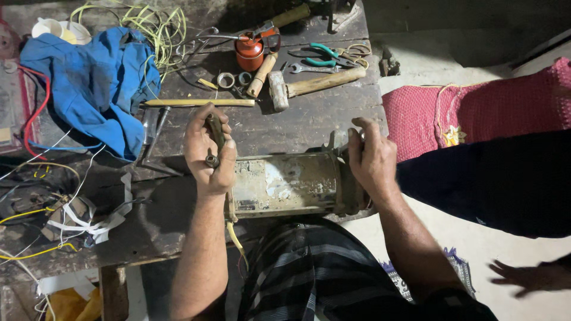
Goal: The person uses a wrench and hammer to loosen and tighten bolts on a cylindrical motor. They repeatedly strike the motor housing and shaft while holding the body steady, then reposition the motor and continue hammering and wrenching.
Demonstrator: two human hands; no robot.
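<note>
Worn whitish label patch (279, 177) on motor housing (285, 184), mid-bench.

You get dim, warm light from above; the frame's top edge sinks into shadow, focus stays sharp.

Both forearms are extended forward from the lower edge of the head view, bare to the elbow. The left hand (208, 151) is raised with the wrist straight and the fingers curled into a closed fist; the thumb is laid along the top of the fist, and the knuckles are turned toward the camera. The right hand (372, 157) is set well apart from the left, palm down, with the fingers bent over and closed in a grasp.
</note>
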